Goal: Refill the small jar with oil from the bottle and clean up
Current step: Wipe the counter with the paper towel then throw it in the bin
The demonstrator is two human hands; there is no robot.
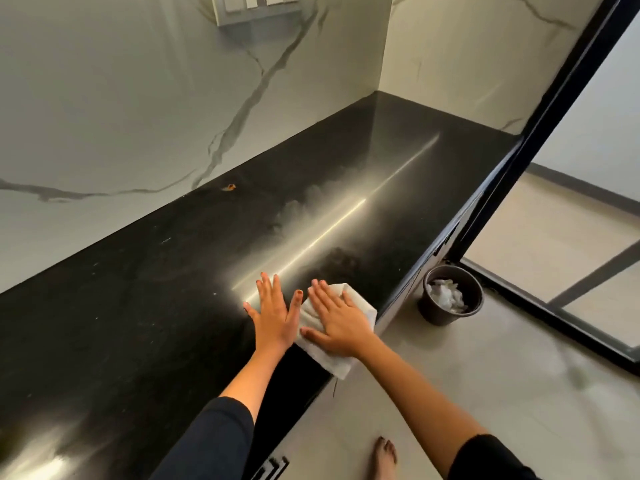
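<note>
Low in the frame's centre, the right hand (341, 323) lies flat with fingers spread on a white cloth (332, 355) at the black surface (138, 306) edge, hiding its middle. The left hand (273, 315) rests flat and empty just beside it. No jar or bottle shows; a bin (450, 296) of crumpled white material stands on the floor at right.

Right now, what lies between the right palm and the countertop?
A white paper towel, pressed flat under the right hand on the black countertop, head view.

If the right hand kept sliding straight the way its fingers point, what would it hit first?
Nothing nearby, it seems. The right hand, flat on the white cloth, points up along the black countertop; that stretch looks bare to the marble wall, though depth is unclear.
</note>
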